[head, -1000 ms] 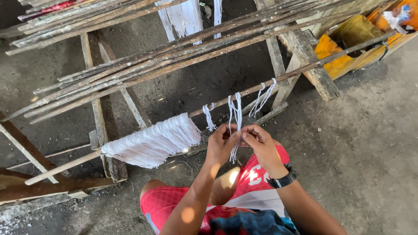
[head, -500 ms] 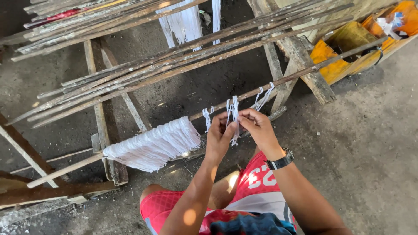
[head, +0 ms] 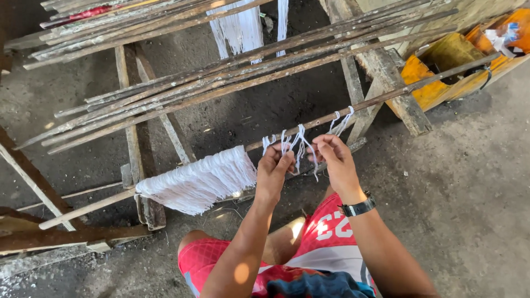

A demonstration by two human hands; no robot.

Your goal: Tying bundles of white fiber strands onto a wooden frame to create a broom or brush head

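- Head view: a seated person in red patterned shorts (head: 326, 243) raises both forearms from the near edge toward a thin pole (head: 309, 124) that runs from near left to far right across a wooden rack.
- The left hand (head: 273, 171) is held upright with its back to the camera, fingers curled shut and pinching a bunch of white strings (head: 295, 144) that hangs from the pole at the middle of the frame.
- The right hand (head: 337, 160) sits just to the right of the left, wrist bent, thumb and fingertips closed on the same bunch of strings; a dark wristwatch (head: 358, 207) circles its wrist.
- The two hands are close together, nearly touching, with the strings between them and trailing down below the fingers.
- A second small knot of white strings (head: 342, 118) hangs from the pole just to the far right of the hands, untouched.
- To the left of the hands, a broad fringe of white thread (head: 199, 179) is draped over the same pole.
- Farther off, a bundle of long dark sticks (head: 232, 72) lies slanted across the rack, with more white thread (head: 240, 27) hanging at the far edge.
- A yellow container (head: 441, 66) stands at far right on the grey concrete floor (head: 475, 193).
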